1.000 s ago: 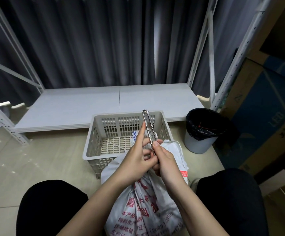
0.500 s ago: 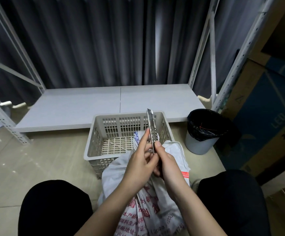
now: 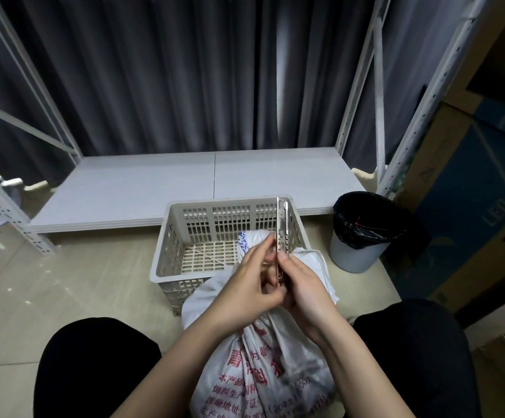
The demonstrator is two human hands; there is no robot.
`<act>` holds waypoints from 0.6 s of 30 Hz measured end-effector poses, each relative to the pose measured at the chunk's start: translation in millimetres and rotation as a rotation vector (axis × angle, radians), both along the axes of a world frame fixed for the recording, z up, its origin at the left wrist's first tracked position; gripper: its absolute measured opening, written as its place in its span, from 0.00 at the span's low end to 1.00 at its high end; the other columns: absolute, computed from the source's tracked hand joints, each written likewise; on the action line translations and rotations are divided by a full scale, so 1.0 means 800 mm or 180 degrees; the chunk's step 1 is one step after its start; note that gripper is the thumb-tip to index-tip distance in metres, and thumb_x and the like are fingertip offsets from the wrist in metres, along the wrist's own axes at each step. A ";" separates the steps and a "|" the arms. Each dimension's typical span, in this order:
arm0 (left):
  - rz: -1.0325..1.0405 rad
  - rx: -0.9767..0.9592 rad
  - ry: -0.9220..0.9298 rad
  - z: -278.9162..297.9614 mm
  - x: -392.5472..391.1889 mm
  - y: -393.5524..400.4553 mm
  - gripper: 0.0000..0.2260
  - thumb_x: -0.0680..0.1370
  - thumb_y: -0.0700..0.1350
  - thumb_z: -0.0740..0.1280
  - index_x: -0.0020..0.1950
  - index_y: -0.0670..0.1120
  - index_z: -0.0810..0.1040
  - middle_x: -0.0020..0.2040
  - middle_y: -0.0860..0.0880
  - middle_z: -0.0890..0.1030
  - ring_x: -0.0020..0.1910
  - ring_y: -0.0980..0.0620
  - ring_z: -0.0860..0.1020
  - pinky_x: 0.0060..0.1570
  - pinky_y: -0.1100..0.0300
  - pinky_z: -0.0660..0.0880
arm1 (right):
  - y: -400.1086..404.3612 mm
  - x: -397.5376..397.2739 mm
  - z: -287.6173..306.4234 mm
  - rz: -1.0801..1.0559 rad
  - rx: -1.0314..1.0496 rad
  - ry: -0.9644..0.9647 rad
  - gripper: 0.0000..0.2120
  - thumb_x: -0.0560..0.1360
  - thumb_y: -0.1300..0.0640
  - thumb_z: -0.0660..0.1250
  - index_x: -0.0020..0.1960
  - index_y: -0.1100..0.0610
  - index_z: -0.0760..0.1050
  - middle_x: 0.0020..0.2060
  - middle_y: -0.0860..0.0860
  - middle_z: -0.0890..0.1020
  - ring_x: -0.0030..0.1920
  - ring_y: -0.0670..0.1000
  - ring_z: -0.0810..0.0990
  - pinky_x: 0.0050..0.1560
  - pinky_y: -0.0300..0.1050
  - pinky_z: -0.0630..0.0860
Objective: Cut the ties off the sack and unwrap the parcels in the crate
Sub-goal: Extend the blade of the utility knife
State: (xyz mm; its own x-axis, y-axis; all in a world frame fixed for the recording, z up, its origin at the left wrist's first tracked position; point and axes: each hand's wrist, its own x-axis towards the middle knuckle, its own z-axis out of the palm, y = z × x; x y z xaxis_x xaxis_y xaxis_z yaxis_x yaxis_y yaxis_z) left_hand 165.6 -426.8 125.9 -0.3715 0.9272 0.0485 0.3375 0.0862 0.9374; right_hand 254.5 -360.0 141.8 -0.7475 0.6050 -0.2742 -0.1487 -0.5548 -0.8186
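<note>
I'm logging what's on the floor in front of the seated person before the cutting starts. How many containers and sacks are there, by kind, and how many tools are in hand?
Plastic crate: 1
Waste bin with black liner: 1
Printed white sack: 1
Metal cutter, held upright by left hand and right hand: 1
Total: 4

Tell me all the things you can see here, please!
sack: one, white with red print, on the floor between the knees
crate: one, grey plastic, behind the sack
knife: one, metal folding tool, upright above the sack's neck
bin: one, pale with black liner, right of the crate
shelf board: one, pale grey, behind the crate
curtain: dark grey, at the back
cardboard boxes: several, brown and blue, far right
left hand: holds the knife
right hand: holds the knife
</note>
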 end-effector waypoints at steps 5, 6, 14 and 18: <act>0.0141 0.0030 -0.1454 0.021 0.007 -0.001 0.26 0.79 0.36 0.59 0.76 0.53 0.60 0.52 0.44 0.74 0.43 0.54 0.79 0.46 0.59 0.75 | 0.005 0.004 0.000 0.0255 -0.0382 0.0096 0.12 0.80 0.60 0.51 0.50 0.60 0.74 0.29 0.51 0.70 0.23 0.45 0.64 0.23 0.35 0.59; 0.0297 0.0049 -0.1671 0.026 0.003 0.000 0.22 0.81 0.36 0.56 0.74 0.50 0.64 0.50 0.42 0.76 0.44 0.52 0.80 0.46 0.61 0.75 | 0.006 0.007 0.001 0.0318 -0.0414 0.0221 0.11 0.80 0.61 0.52 0.51 0.61 0.73 0.29 0.52 0.71 0.23 0.44 0.63 0.22 0.34 0.58; 0.0666 0.0636 -0.2638 0.032 0.003 0.011 0.14 0.83 0.45 0.55 0.61 0.43 0.77 0.39 0.44 0.79 0.42 0.51 0.82 0.43 0.62 0.79 | -0.009 0.008 0.000 0.0491 0.0046 0.0380 0.14 0.75 0.51 0.59 0.46 0.63 0.72 0.21 0.51 0.64 0.19 0.42 0.57 0.18 0.32 0.56; 0.0648 0.0716 -0.2667 0.031 0.009 0.004 0.13 0.82 0.46 0.56 0.52 0.42 0.78 0.37 0.47 0.82 0.42 0.49 0.82 0.44 0.62 0.80 | -0.018 0.009 0.000 0.0393 0.0060 0.0369 0.15 0.75 0.49 0.58 0.40 0.62 0.70 0.18 0.50 0.63 0.18 0.45 0.59 0.20 0.35 0.57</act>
State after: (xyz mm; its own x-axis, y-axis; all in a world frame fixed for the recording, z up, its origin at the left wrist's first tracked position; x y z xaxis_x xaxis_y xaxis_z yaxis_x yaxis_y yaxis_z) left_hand 172.7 -423.2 150.5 -0.5233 0.8406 -0.1401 -0.4682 -0.1462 0.8714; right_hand 261.6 -374.1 142.0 -0.8425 0.5107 -0.1712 -0.1744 -0.5593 -0.8104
